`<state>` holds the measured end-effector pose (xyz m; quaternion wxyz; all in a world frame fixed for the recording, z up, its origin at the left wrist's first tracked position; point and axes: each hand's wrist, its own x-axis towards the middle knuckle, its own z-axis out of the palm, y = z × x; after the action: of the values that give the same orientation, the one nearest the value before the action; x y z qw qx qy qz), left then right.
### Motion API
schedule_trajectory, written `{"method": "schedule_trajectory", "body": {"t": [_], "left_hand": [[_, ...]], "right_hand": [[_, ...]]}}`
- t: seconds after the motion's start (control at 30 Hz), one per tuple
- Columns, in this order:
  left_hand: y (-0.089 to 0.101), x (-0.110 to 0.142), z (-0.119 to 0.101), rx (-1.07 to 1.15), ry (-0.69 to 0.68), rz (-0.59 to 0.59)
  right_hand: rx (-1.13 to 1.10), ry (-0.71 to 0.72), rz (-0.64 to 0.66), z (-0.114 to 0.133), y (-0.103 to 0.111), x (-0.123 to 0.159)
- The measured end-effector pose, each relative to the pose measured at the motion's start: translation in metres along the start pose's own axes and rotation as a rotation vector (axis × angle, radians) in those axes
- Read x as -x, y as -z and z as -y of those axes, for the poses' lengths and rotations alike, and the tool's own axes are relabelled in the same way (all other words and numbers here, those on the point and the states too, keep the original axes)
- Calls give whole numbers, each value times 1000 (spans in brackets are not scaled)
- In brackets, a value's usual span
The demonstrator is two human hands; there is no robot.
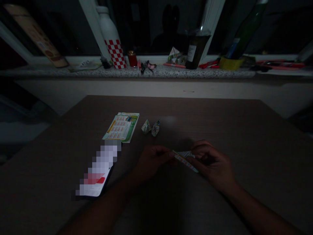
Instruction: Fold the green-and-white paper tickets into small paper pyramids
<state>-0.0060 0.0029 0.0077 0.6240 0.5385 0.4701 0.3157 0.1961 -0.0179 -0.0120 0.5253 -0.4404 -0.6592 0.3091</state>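
Between my two hands is a folded piece of printed paper (186, 162), held a little above the table. My left hand (153, 160) pinches its left end between thumb and fingers. On the other side, my right hand (213, 160) grips the right part, with the thumb along the near edge and the fingers behind. Some of the folds are hidden by the right fingers. Beyond my left hand stand two small folded paper pieces (146, 126), side by side. A stack of printed calendar sheets (119, 128) lies to their left.
A lit phone (97, 171), its screen partly blurred, lies on the brown table (207, 117) left of my hands. Along the granite sill (161, 74) stand a red-checked white bottle (113, 42), a dark cup (194, 52), a green bottle (246, 31) and several small items.
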Motion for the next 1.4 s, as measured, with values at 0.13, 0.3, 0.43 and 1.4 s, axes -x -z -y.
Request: {"method": "schedule_trajectory", "body": {"t": [0.13, 0.3, 0.43, 1.4], "left_hand": [[-2, 0, -3, -17, -21, -46], [-5, -2, 3, 24, 17, -127], [-9, -4, 9, 53, 9, -142], [-18, 3, 10, -82, -122, -105]], "right_hand": [[-201, -99, 11, -2, -5, 1], [-392, -348, 165, -2, -16, 7], [-364, -399, 184, 0, -20, 8], [-180, -416, 199, 8, -16, 6]]}}
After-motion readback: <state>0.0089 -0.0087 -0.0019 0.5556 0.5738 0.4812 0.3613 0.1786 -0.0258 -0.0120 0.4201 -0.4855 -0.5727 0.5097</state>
